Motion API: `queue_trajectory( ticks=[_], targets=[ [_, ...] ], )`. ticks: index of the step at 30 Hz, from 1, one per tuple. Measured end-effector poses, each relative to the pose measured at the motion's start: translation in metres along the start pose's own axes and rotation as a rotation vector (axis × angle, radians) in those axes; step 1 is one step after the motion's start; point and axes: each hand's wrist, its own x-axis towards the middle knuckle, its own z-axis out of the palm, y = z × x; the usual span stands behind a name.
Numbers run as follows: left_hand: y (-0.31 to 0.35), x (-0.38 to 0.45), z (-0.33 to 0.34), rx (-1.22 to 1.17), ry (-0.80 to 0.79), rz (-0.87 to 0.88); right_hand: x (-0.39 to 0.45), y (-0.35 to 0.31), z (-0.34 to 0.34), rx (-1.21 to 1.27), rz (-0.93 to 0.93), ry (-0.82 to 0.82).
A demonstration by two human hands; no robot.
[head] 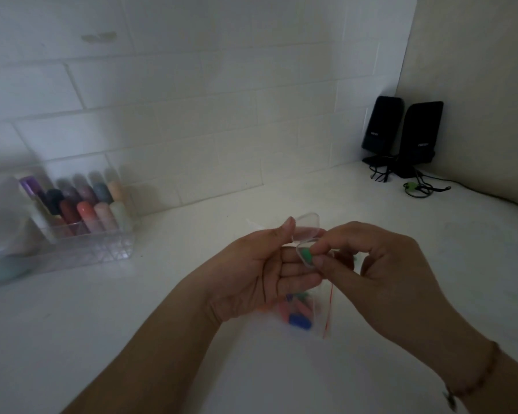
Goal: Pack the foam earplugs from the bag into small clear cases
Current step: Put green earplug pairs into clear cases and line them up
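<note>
White tiled wall fills the top of the frame, and below it a pale countertop (192,294) runs from edge to edge. I see a clear organiser (81,222) of coloured bottles at the left edge, and two black speakers (401,135) with tangled leads at the upper right, both well apart from my work.

Near the centre, my left hand (260,270) comes in from the lower left with its palm turned up, fingers curled round a small clear case (304,243). The case's lid stands hinged up toward the wall, with my thumb against it, and its open tray faces the right hand. My right hand (380,264) comes in from the lower right, thumb and forefinger pinched on a green earplug (306,256) that already sits in the mouth of the tray, so the two hands touch there. The plug's long axis seems to lie along the tray, though blur makes me unsure.

Beneath both hands, lower in the frame, lies the clear bag (308,312) with a red seal strip, blue and pink earplugs (299,319) showing through it. As I judge it, the coming move is short: push the green plug fully down, then let the left thumb fold the lid over.
</note>
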Motion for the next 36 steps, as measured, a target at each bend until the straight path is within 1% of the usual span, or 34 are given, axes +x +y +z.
queue_trajectory(
  ticks=[10,12,17,19,21,23,24,25,27,28,29,30,31,33,36],
  targets=[
    [-0.001,-0.001,-0.001,0.008,-0.017,-0.006,-0.001,-0.004,0.001,-0.054,-0.049,0.031],
    [-0.002,0.0,-0.001,0.022,-0.02,-0.007,-0.002,-0.004,0.001,-0.077,-0.06,0.011],
    [-0.002,0.001,-0.001,0.032,-0.008,-0.02,-0.001,-0.002,0.0,-0.046,-0.025,-0.041],
    [0.0,0.0,-0.001,-0.006,-0.017,-0.013,0.0,-0.005,-0.004,-0.005,-0.008,0.005],
    [0.002,-0.001,-0.001,-0.045,-0.033,-0.008,0.002,-0.009,-0.012,0.077,0.029,0.111],
    [0.006,-0.002,-0.002,-0.064,-0.021,0.012,0.007,-0.01,-0.022,0.065,0.073,0.198],
    [0.007,-0.003,-0.003,-0.07,-0.005,0.03,0.009,-0.007,-0.028,0.009,0.12,0.178],
    [0.009,-0.003,-0.004,-0.079,0.015,0.05,0.012,-0.003,-0.033,-0.068,0.191,0.088],
    [0.013,-0.003,-0.006,-0.096,0.066,0.089,0.013,0.005,-0.04,-0.263,0.329,-0.268],
    [0.014,-0.003,-0.007,-0.096,0.092,0.104,0.012,0.009,-0.04,-0.343,0.353,-0.444],
    [0.015,-0.003,-0.008,-0.092,0.113,0.116,0.01,0.013,-0.037,-0.396,0.348,-0.558],
    [0.016,-0.003,-0.008,-0.089,0.131,0.122,0.008,0.016,-0.032,-0.402,0.328,-0.597],
    [0.016,-0.003,-0.008,-0.089,0.146,0.124,0.006,0.018,-0.025,-0.383,0.311,-0.576],
    [0.016,-0.002,-0.008,-0.084,0.175,0.125,0.002,0.02,-0.01,-0.365,0.284,-0.466],
    [0.015,-0.002,-0.008,-0.077,0.195,0.121,-0.004,0.019,0.011,-0.437,0.262,-0.36]
  ],
)
